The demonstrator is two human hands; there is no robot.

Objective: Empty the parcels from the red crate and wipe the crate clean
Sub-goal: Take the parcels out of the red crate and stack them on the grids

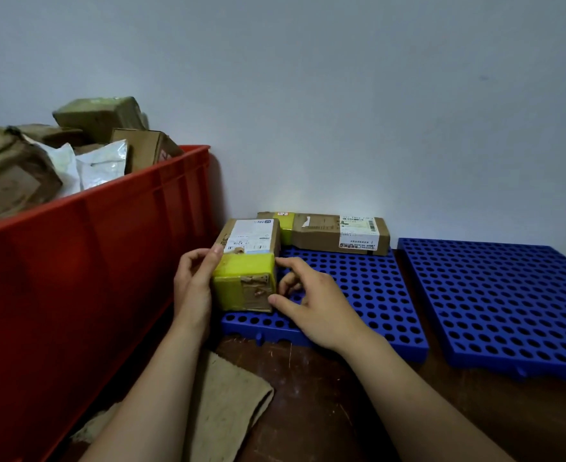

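The red crate fills the left, piled with several brown cardboard parcels and white plastic mailers. A small parcel with yellow tape and a white label rests on the near blue perforated pallet, beside the crate. My left hand grips its left side. My right hand touches its right front corner with thumb and fingertips. A longer brown parcel lies behind it against the wall.
A second blue perforated pallet lies to the right on the dark wooden floor. A beige cloth lies on the floor under my left forearm, next to the crate. A plain grey wall stands behind.
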